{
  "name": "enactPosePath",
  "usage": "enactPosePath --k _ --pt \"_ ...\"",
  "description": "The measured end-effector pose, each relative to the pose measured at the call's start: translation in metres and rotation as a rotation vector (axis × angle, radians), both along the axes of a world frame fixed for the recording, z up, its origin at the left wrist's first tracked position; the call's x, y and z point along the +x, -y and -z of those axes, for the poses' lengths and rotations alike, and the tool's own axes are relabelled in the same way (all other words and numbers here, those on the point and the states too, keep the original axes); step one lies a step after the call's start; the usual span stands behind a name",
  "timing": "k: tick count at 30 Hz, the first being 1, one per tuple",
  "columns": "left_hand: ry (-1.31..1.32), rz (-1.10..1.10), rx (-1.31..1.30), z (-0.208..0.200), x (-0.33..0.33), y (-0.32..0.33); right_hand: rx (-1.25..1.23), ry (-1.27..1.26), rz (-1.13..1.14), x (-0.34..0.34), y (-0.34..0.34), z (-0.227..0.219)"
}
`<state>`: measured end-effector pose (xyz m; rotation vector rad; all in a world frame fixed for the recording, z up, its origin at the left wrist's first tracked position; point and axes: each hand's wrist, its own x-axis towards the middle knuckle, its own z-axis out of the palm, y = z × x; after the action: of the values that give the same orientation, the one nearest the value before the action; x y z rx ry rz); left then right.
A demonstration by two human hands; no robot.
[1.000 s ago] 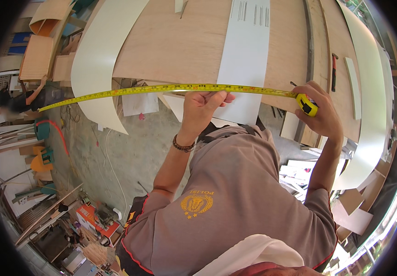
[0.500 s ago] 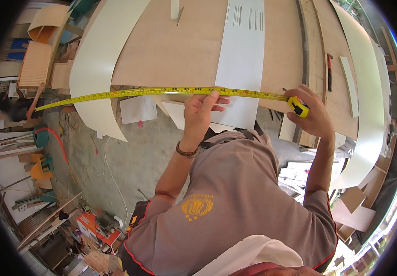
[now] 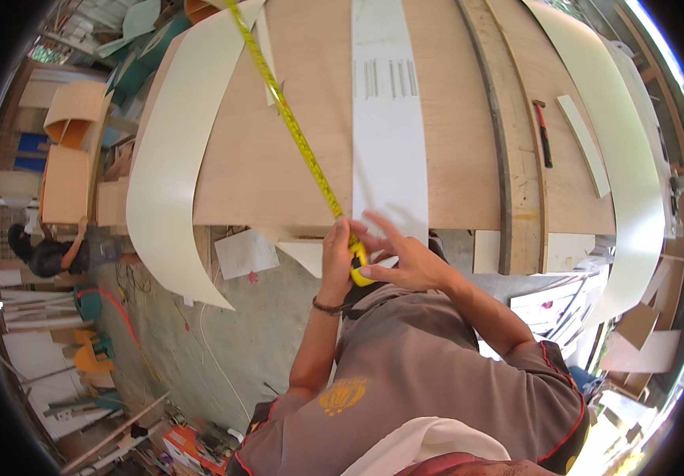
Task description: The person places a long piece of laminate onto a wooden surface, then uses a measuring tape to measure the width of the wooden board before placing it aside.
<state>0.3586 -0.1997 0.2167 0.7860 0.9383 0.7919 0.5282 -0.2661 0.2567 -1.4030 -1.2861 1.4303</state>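
Observation:
A yellow tape measure blade (image 3: 294, 135) runs diagonally across the large plywood sheet (image 3: 469, 159), from the far top left down to the near edge. My left hand (image 3: 335, 258) grips the blade just above the yellow case (image 3: 359, 268). My right hand (image 3: 405, 262) holds the case from the right with its fingers partly spread. Both hands meet at the sheet's near edge, at the foot of a long white strip (image 3: 385, 159) lying on the plywood.
A hammer (image 3: 542, 131) and a curved dark rail (image 3: 500, 159) lie on the right of the sheet. Cream laminate sheets hang over the left (image 3: 167, 190) and right (image 3: 623, 166) sides. Another person (image 3: 52, 254) crouches far left. Offcuts and tools litter the concrete floor (image 3: 199, 341).
The tape lay across the near edge, left to right. Now it points away toward the far left, and my right hand has brought the case next to my left hand.

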Motion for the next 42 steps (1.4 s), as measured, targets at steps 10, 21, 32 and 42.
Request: enactPosePath --k 10,21,32,42 --pt "-0.355 0.648 -0.128 0.061 -0.087 -0.04 0.068 -0.432 0.743 0.048 -0.15 0.083" --pt "-0.869 0.946 0.179 0.132 -0.299 -0.264 -0.017 -0.394 1.363 0.08 -0.263 0.197" --pt "-1.468 0.699 1.097 0.154 -0.313 -0.526 -0.327 -0.324 1.278 0.16 -0.306 0.245" --pt "-1.38 0.53 1.398 0.172 -0.23 -0.623 -0.288 -0.446 1.237 0.242 -0.311 0.285"
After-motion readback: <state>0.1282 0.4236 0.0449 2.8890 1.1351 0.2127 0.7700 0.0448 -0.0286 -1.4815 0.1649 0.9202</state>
